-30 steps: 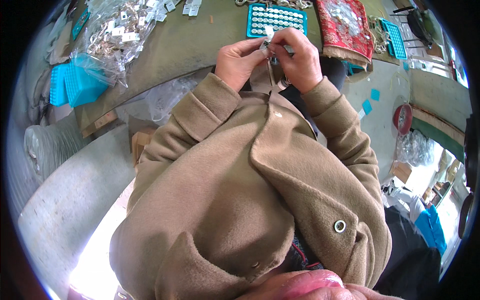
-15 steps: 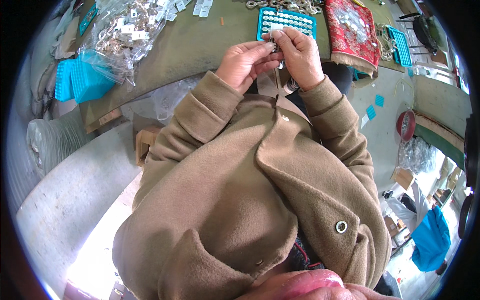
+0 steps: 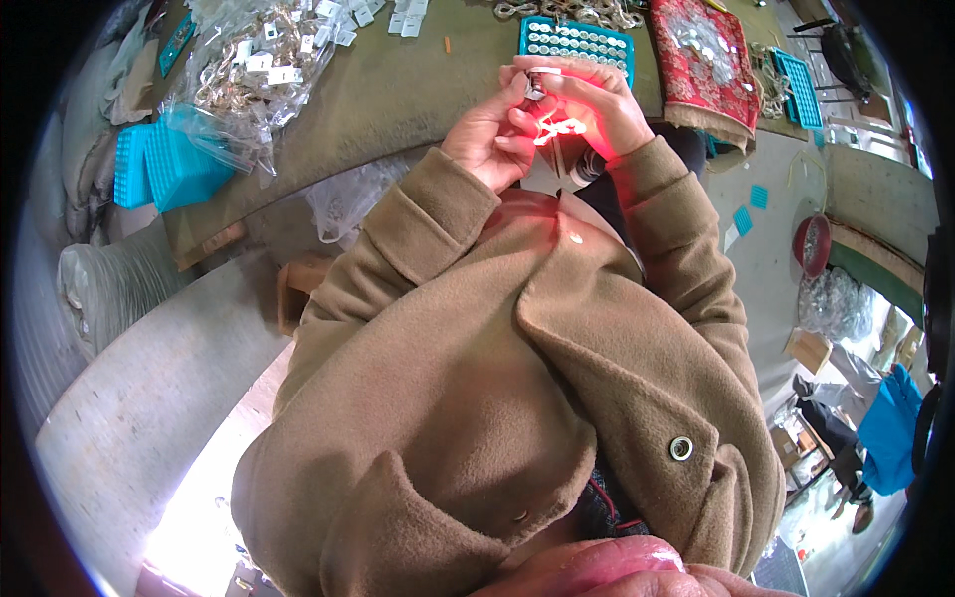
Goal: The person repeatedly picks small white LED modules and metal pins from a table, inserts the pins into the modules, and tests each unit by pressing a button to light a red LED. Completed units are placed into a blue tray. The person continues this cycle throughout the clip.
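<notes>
My two hands meet above the near edge of an olive-green table (image 3: pixel 398 99). Both pinch one small silver metal piece (image 3: pixel 534 88) between the fingertips. My left hand (image 3: pixel 489 134) holds it from below and the left. My right hand (image 3: pixel 589 104) closes over it from the right, and a red glow lights its palm and fingers. Just behind the hands lies a blue tray (image 3: pixel 577 40) with rows of round silver parts. My tan coat sleeves and coat front fill the lower picture.
A clear bag of metal chain pieces with white tags (image 3: pixel 254 70) lies at the left of the table, with stacked blue trays (image 3: pixel 159 164) below it. A red patterned cloth (image 3: pixel 708 55) and another blue tray (image 3: pixel 801 85) lie at the right. A red bowl (image 3: pixel 813 246) sits on the floor.
My hands stay together on the small piece and sit a little lower and more central in view. A red glow has appeared on my right hand's fingers.
</notes>
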Demonstrator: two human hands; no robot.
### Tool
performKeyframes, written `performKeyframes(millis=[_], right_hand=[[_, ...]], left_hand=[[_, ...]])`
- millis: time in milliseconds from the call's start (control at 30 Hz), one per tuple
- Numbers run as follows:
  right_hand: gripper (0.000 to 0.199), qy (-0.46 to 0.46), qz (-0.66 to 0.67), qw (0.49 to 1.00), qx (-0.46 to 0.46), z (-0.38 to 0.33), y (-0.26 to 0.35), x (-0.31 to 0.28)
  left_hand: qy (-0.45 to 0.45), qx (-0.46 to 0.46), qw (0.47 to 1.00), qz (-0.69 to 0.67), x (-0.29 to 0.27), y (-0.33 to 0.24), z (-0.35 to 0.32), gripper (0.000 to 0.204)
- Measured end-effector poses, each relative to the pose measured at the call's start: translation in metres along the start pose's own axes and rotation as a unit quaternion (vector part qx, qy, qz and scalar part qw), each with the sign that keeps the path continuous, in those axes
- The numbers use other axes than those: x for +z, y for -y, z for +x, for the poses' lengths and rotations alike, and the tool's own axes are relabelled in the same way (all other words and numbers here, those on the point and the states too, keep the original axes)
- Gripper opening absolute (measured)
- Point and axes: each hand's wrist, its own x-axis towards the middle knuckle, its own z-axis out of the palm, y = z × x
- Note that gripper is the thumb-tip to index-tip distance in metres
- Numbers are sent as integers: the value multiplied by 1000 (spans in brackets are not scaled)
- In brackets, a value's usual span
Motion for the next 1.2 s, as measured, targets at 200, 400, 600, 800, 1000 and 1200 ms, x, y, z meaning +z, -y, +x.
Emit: performKeyframes(millis=[200, 400, 600, 800, 1000, 1200], right_hand=[[45, 5, -451, 853, -261, -6, -1, -1], [27, -88, -594, 700, -386, -20, -5, -9], [29, -105, -600, 715, -343, -42, -9, -15], [15, -259, -510, 780, -254, -65, 19, -78], [18, -382, -640, 646, -165, -51, 51, -152], [19, -358, -687, 620, -127, -36, 49, -158]], left_hand=[[32, -9, 999, 26, 3, 1, -2, 28], [37, -43, 991, 119, 10, 6, 0, 28], [-73, -18, 981, 181, 22, 18, 5, 28], [-26, 64, 904, 423, 31, 27, 6, 25], [20, 83, 890, 448, 36, 30, 17, 29], [2, 58, 912, 405, 31, 35, 24, 28]])
